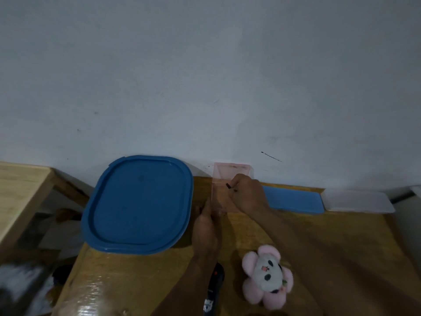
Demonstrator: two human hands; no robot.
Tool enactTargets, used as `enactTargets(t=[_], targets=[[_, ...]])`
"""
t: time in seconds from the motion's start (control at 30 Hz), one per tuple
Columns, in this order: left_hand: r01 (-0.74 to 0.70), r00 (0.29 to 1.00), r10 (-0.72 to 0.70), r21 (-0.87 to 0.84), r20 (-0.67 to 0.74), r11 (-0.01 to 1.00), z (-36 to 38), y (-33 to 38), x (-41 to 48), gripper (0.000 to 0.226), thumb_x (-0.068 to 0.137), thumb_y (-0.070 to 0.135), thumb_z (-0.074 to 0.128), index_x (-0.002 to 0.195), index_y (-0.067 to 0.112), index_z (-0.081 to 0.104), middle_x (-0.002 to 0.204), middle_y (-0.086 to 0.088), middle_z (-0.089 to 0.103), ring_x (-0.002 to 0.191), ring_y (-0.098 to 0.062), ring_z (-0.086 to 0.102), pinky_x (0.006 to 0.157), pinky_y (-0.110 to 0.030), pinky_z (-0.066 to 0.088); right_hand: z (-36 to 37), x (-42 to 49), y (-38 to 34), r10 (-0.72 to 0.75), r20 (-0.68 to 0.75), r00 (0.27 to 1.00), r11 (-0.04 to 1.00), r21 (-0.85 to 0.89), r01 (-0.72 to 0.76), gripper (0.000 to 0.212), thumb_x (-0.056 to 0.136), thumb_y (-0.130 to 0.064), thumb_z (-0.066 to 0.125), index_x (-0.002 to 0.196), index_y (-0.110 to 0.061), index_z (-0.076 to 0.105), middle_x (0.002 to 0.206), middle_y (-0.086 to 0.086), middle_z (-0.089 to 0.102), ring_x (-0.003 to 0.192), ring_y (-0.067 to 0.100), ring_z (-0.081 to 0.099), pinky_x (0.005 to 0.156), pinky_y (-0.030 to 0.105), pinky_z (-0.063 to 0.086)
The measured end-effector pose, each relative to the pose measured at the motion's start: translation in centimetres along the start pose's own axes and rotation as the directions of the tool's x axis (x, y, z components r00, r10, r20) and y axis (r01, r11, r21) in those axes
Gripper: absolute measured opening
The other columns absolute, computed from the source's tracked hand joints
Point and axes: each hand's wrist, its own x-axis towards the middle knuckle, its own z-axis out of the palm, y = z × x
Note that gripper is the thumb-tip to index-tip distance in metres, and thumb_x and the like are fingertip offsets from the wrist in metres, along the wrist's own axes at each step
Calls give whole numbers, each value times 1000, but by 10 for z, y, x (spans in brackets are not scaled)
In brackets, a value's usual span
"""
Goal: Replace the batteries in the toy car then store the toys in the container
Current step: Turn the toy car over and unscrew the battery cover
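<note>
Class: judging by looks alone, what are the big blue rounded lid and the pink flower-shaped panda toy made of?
The big blue rounded lid looks like moulded plastic: smooth, with a raised rim. The pink flower-shaped panda toy looks like plush fabric: fuzzy, puffy petals.

The table [136, 277] lies bare at its near left corner and on the right, between the plush toy [266, 277] and the flat blue lid [293, 199]. The pink box [230, 169] is hemmed in, with the wall [205, 87] close behind and the blue-lidded container [139, 204] just beside it on the left. A white box [357, 200] fills the far right, and a dark toy [216, 283] lies at the near edge.
</note>
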Motion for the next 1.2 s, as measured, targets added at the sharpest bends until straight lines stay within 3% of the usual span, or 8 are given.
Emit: enactTargets(t=[0.07,0.17,0.4,0.5,0.6,0.73,0.97,1.2], targets=[[-42,999,43,98,-8,994,-1,6,-12,47,102,19,40,148,23,34,150,-11,37,132,-25,44,108,-34,39,-8,-6,3,-2,0,1000,999,45,2,31,86,-17,62,117,-18,63,110,11,69,97,26,64,83,32,54],[-76,996,79,59,-36,995,-3,20,-32,34,101,34,42,130,20,53,126,-10,59,113,-30,58,95,-42,47,-23,-24,11,-23,12,1000,995,93,22,38,88,-11,58,125,-20,60,120,8,65,108,25,60,89,29,47],[-298,947,322,425,17,855,-10,35,-58,41,97,25,48,137,25,46,144,-3,39,117,-21,55,93,-31,49,-58,-78,51,-25,-25,999,996,83,27,19,89,-22,59,107,-19,64,101,6,71,89,23,65,68,24,42],[-411,899,424,552,111,726,-6,52,-69,37,98,25,45,135,24,47,144,-2,40,116,-20,54,88,-30,48,-80,-109,74,-147,-20,989,989,-40,146,15,93,-27,55,106,-22,61,93,3,70,74,15,59,61,25,41],[-507,845,502,570,182,647,7,70,-88,34,98,25,46,131,21,51,134,-3,48,110,-18,54,86,-27,48,-100,-139,107,-235,55,971,955,-171,241,14,95,-30,49,105,-24,57,94,2,68,82,20,61,64,32,47],[-536,822,539,573,186,620,37,92,-131,33,100,28,42,127,17,54,129,-5,51,110,-23,55,88,-33,47,-122,-173,155,-240,50,969,948,-202,246,13,93,-31,50,101,-23,58,98,4,66,92,25,60,65,30,36],[-567,800,530,639,280,519,92,116,-214,36,97,29,45,127,12,53,130,-11,51,112,-31,55,87,-40,45,-153,-236,224,-287,65,956,938,-185,294,17,91,-25,52,98,-15,63,96,5,67,87,24,61,70,34,47],[-577,799,502,659,332,483,120,131,-271,28,101,28,40,118,11,55,128,-9,49,112,-27,54,85,-36,45,-162,-293,264,-211,43,976,955,-203,216,22,92,-26,49,93,-11,66,85,4,69,75,18,61,60,30,44]])
